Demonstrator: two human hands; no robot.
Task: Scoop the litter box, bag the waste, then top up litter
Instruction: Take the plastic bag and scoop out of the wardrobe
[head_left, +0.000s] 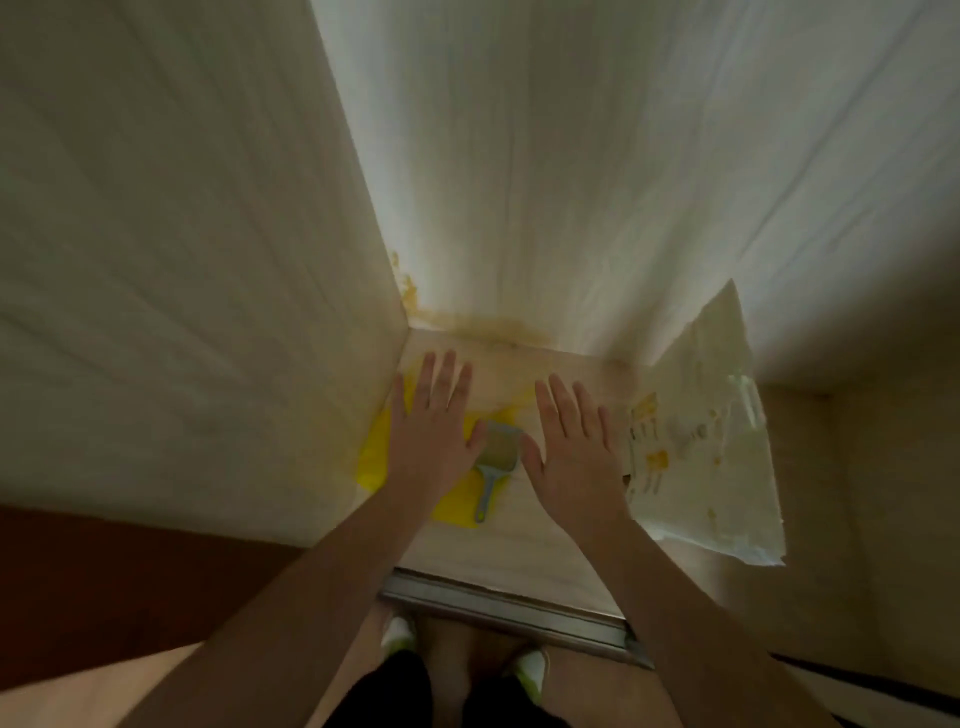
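Grey scoop (496, 462) lies mid-frame between two flat, spread, empty grips: left hand (431, 426), right hand (574, 457).

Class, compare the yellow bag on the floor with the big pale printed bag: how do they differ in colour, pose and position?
The yellow bag is plain bright yellow; the printed bag is pale with small yellow markings. The yellow bag lies flat by the left wall, under the scoop; the printed bag leans up at the right. Both sit on the floor.
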